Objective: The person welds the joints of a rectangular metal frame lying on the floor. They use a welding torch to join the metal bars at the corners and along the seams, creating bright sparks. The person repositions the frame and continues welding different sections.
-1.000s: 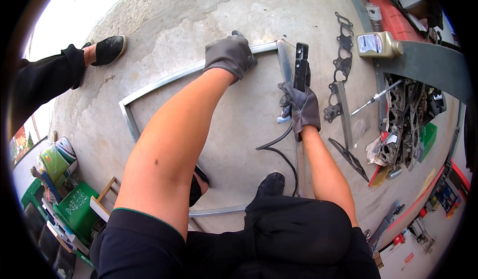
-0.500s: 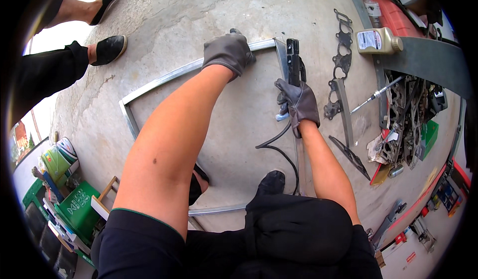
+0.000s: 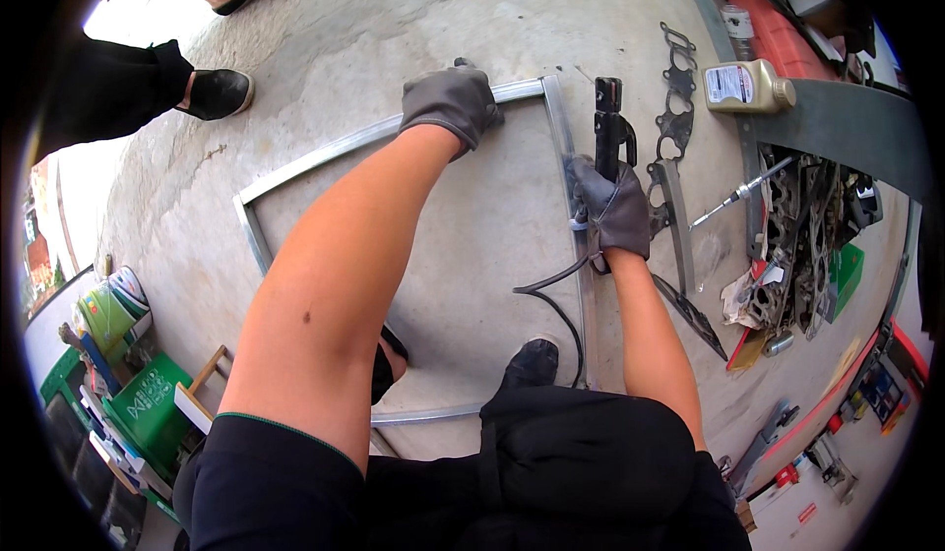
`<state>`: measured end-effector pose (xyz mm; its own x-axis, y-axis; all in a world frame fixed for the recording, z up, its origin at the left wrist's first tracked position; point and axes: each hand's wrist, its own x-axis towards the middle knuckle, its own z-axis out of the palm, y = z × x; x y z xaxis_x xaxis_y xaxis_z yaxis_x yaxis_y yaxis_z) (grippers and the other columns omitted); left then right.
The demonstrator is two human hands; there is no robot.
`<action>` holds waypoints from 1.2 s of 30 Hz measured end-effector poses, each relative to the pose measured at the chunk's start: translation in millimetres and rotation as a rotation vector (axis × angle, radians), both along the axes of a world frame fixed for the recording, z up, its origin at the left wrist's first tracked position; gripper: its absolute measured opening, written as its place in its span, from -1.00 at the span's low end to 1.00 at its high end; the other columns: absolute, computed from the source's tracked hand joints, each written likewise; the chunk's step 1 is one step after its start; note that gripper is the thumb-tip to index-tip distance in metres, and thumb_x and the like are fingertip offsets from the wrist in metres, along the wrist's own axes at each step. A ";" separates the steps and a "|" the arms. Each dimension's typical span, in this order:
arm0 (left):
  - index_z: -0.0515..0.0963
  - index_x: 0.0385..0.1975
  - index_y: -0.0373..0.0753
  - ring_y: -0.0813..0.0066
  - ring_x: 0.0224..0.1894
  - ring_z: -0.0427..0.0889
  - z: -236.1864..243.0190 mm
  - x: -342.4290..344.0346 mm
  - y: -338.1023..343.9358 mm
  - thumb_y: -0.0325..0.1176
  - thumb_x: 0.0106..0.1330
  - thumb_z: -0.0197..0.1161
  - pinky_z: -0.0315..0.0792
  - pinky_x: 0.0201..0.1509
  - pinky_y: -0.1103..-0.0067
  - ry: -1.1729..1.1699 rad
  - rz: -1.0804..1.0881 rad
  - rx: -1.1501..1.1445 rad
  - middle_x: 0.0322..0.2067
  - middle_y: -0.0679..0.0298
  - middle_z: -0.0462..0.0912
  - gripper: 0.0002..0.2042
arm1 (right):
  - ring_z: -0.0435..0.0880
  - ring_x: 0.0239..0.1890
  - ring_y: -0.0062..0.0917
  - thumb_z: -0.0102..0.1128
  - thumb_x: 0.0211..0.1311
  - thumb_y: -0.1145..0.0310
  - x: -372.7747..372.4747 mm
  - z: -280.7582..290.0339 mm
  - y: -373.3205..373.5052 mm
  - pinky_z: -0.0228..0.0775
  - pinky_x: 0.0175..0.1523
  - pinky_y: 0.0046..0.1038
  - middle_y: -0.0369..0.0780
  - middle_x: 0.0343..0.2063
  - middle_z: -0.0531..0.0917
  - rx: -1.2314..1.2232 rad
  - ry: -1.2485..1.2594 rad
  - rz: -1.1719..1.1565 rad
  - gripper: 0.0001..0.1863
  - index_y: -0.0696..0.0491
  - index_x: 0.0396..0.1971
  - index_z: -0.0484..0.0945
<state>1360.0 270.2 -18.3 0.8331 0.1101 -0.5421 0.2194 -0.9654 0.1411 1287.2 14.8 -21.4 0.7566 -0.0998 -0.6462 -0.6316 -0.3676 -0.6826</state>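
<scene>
A rectangular metal frame [image 3: 320, 164] of square tubing lies on the concrete floor. My left hand [image 3: 450, 106], in a dark grey leather glove, is closed round its far bar, left of the far right corner. My right hand [image 3: 614, 207], gloved alike, grips a black welding electrode holder [image 3: 608, 123] just outside the frame's right bar. The holder's jaw end points away from me. From beneath that hand a black cable [image 3: 559, 300] loops over the floor inside the frame to my shoe [image 3: 533, 363]. My right fingers are partly hidden by the glove's back.
Right of the holder lie a dark gasket [image 3: 676, 98], a flat metal bar [image 3: 680, 221] and a thin metal rod tool [image 3: 740, 192]. A beige bottle [image 3: 745, 87] and an engine part [image 3: 787, 246] stand farther right. At the far left is another person's shoe [image 3: 219, 93]; a green box [image 3: 153, 398] sits lower left.
My right hand has moved right with the electrode holder, away from the frame's right bar, and the cable has shifted. The other person's feet have moved slightly. My left hand stays put.
</scene>
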 end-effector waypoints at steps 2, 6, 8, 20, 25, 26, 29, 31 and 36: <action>0.69 0.14 -0.34 -0.02 0.02 0.91 0.7 0.4 0.5 0.04 0.43 0.53 0.71 0.12 0.14 -0.003 -0.002 -0.015 -0.04 0.02 0.91 -0.45 | 0.68 -0.56 -0.57 0.51 0.35 -0.06 4.6 4.6 10.7 0.54 -0.38 -0.39 -0.29 -0.54 0.72 -0.186 -0.084 0.126 -0.57 0.07 -0.25 0.80; 0.69 -0.02 -0.41 -0.13 -0.12 0.90 0.2 0.5 2.5 -0.07 0.47 0.51 0.72 -0.02 0.11 -0.037 -0.014 -0.063 -0.18 -0.15 0.88 -0.55 | 0.87 -0.38 -0.29 0.49 0.26 -0.18 7.8 13.0 16.2 0.68 -0.19 -0.25 -0.08 -0.37 0.84 -0.236 0.064 0.183 -0.40 0.11 -0.05 0.81; 0.69 -0.01 -0.42 -0.14 -0.12 0.90 -1.3 0.3 3.6 -0.04 0.44 0.55 0.72 -0.01 0.11 -0.039 -0.011 -0.075 -0.19 -0.14 0.88 -0.52 | 0.84 -0.40 -0.33 0.50 0.26 -0.17 5.1 12.5 15.2 0.67 -0.21 -0.27 -0.11 -0.39 0.83 -0.210 0.076 0.184 -0.41 0.11 -0.06 0.80; 0.77 0.03 -0.35 -0.09 -0.07 0.92 -6.1 -0.6 4.5 -0.08 0.44 0.40 0.69 0.01 0.09 -0.044 -0.033 -0.020 -0.16 -0.08 0.91 -0.58 | 0.58 -0.58 -0.66 0.57 0.34 0.04 0.6 -8.6 19.7 0.53 -0.53 -0.45 -0.37 -0.54 0.62 -0.137 0.043 0.118 -0.66 0.00 -0.22 0.70; 0.77 0.03 -0.31 -0.15 -0.06 0.91 -5.7 0.4 3.7 0.05 0.42 0.43 0.67 0.06 0.05 -0.045 -0.035 -0.032 -0.16 -0.11 0.90 -0.51 | 0.55 -0.62 -0.69 0.57 0.35 0.04 -0.9 -11.0 18.0 0.53 -0.51 -0.46 -0.39 -0.56 0.61 -0.113 0.088 0.087 -0.65 0.01 -0.17 0.74; 0.77 0.03 -0.30 -0.15 -0.07 0.91 -6.0 0.5 2.9 0.07 0.42 0.44 0.67 0.06 0.05 -0.037 -0.025 -0.008 -0.16 -0.11 0.90 -0.50 | 0.55 -0.62 -0.69 0.57 0.35 0.04 -2.2 -10.2 16.9 0.54 -0.51 -0.46 -0.40 -0.56 0.61 -0.095 0.065 0.089 -0.65 0.01 -0.15 0.75; 0.77 0.03 -0.29 -0.17 -0.08 0.91 -7.2 0.2 2.4 0.08 0.41 0.46 0.67 0.04 0.03 -0.055 -0.039 0.001 -0.18 -0.11 0.90 -0.49 | 0.65 -0.59 -0.60 0.55 0.31 -0.06 -4.6 -6.3 15.5 0.61 -0.42 -0.40 -0.32 -0.57 0.66 -0.023 0.035 0.071 -0.55 0.06 -0.15 0.80; 0.76 0.04 -0.30 -0.17 -0.10 0.91 -7.9 -0.2 3.9 0.06 0.41 0.48 0.68 0.02 0.02 -0.067 -0.051 -0.011 -0.19 -0.10 0.90 -0.50 | 0.65 -0.59 -0.60 0.55 0.31 -0.05 -5.2 -4.1 17.8 0.61 -0.42 -0.40 -0.32 -0.58 0.66 0.007 0.042 0.056 -0.56 0.07 -0.17 0.80; 0.75 0.04 -0.35 -0.14 -0.09 0.92 -9.5 0.9 8.1 0.01 0.41 0.50 0.69 -0.01 0.02 -0.062 -0.071 -0.050 -0.18 -0.09 0.90 -0.50 | 0.51 -0.66 -0.69 0.56 0.38 0.04 -3.2 -1.6 23.2 0.53 -0.53 -0.46 -0.40 -0.61 0.58 -0.009 0.056 0.050 -0.65 0.04 -0.28 0.74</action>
